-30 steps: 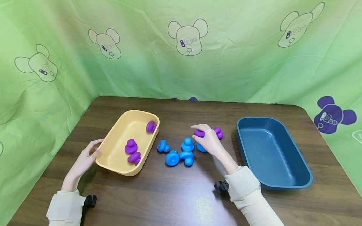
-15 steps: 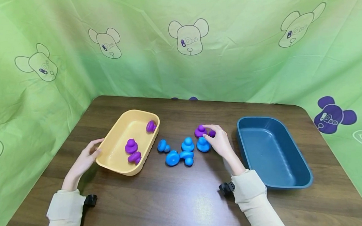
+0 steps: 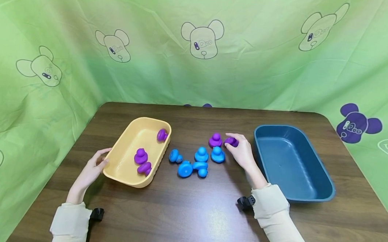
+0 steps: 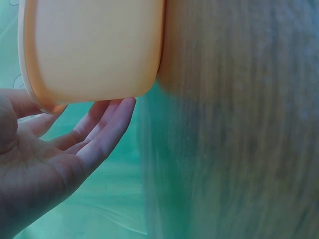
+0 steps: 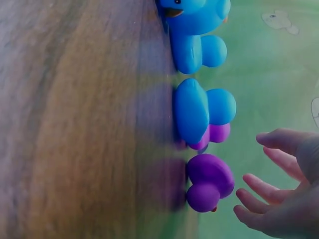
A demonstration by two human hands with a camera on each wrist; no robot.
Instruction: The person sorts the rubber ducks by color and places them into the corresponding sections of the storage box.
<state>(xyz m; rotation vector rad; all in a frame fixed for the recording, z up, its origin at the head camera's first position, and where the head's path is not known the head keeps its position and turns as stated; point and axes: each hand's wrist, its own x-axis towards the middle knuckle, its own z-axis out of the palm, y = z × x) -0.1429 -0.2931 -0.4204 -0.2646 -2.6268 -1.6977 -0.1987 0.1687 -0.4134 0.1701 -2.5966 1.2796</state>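
Observation:
My left hand (image 3: 92, 167) holds the left rim of the yellow plastic basin (image 3: 119, 146); in the left wrist view its fingers (image 4: 107, 132) rest against the outer wall. Inside the basin lie purple rubber ducks (image 3: 141, 157). My right hand (image 3: 241, 151) hovers by a purple rubber duck (image 3: 233, 142) at the table's middle right, thumb and fingers apart around it. The right wrist view shows a gap between that hand (image 5: 284, 189) and the tipped duck (image 5: 209, 181). Another purple duck (image 3: 215, 140) stands just left, behind a blue rubber duck (image 3: 217, 155).
More blue rubber ducks (image 3: 201, 155) cluster mid-table, some tipped over. A dark blue basin (image 3: 290, 193) with nothing in it stands at the right, close beside my right forearm. Green printed cloth (image 3: 236, 75) hangs behind the wooden table (image 3: 162, 214).
My right hand has moved to the right, from over the left purple duck to the right one, uncovering the blue duck and the left purple duck. My left hand has stayed on the basin rim.

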